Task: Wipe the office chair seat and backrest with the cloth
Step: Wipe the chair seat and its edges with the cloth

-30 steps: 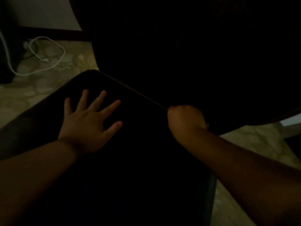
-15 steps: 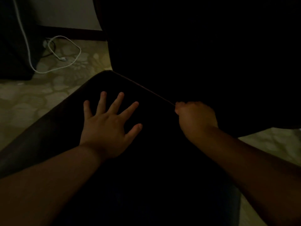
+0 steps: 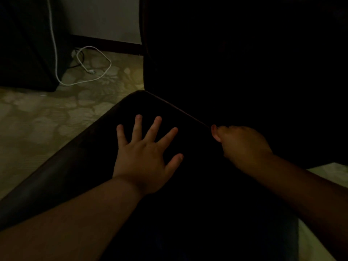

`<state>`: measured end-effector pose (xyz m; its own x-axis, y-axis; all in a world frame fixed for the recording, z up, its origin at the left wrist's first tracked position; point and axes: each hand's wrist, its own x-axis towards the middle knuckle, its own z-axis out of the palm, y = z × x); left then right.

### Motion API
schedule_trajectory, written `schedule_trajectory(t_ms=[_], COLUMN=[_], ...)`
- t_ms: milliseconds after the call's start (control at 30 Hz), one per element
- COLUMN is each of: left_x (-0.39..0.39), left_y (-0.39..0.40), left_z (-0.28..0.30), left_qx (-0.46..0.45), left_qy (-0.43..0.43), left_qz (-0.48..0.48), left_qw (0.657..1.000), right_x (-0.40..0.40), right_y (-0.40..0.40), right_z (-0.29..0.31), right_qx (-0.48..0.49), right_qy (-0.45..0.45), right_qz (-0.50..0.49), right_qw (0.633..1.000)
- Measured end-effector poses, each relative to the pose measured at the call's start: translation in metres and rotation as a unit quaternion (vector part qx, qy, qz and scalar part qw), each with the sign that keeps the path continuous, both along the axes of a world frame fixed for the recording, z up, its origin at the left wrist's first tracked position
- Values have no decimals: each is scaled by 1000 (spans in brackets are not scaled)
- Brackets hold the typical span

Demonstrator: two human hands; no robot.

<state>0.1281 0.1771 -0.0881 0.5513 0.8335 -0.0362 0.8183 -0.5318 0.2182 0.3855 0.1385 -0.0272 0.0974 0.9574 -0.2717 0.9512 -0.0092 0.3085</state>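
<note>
One dark, smooth office chair seat [image 3: 79,166] fills the middle, its long axis running toward the single black backrest [image 3: 244,72] rising behind. The left hand [image 3: 145,157] lies flat, fingers spread, near the seat's rear edge. The right hand [image 3: 243,146] is fisted at that edge; the cloth cannot be made out. One white cable [image 3: 94,72] loops on the patterned floor [image 3: 37,119].

Very dim, underexposed head view.
I read the chair seat [image 3: 79,166] and backrest [image 3: 235,72] as near-black mass with almost no texture; only a faint sheen along the seat's left edge. Weak light falls on the patterned floor [image 3: 37,119] and white cable [image 3: 94,76] at left. Left hand [image 3: 145,155] is lit brighter than right hand [image 3: 243,146]. Soft, noisy detail; wide-angle bending at edges.
</note>
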Motion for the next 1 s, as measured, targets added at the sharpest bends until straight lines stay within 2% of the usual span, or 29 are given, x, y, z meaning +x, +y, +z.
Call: schedule_trajectory(t_ms=[67, 200, 333, 533, 667, 767, 833, 900, 1000], left_x=[2, 7, 5, 2, 4, -9, -32, -57, -71], left_y=[-1, 3, 1, 6, 18, 42, 65, 84, 88], left_z=[3, 3, 1, 8, 22, 35, 38, 31, 17], left_qx=[-4, -4, -1, -30, -64, -24, 5, -29, -106], left_qy=[-3, 2, -1, 12, 44, 32, 61, 104, 40], left_qz=[-7, -18, -4, -17, -38, -7, 28, 61, 68], left_qw=[1000, 1000, 1000, 999, 996, 999, 998, 992, 991], right_x=[3, -14, -25, -26, -49, -50, -43, -39, -50], right_y=[-18, 4, 35, -4, 39, 50, 36, 23, 38], right_z=[11, 3, -14, 9, -2, -2, 8, 15, 13], right_qx=[-29, 23, 76, 37, 85, 81, 54, 31, 44], right_qy=[-31, -39, -6, -15, 34, 66, 63, 37, 28], right_qz=[-17, -53, -20, -33, -49, -41, -29, -24, -49], right_qw=[999, 998, 997, 999, 995, 994, 996, 999, 997])
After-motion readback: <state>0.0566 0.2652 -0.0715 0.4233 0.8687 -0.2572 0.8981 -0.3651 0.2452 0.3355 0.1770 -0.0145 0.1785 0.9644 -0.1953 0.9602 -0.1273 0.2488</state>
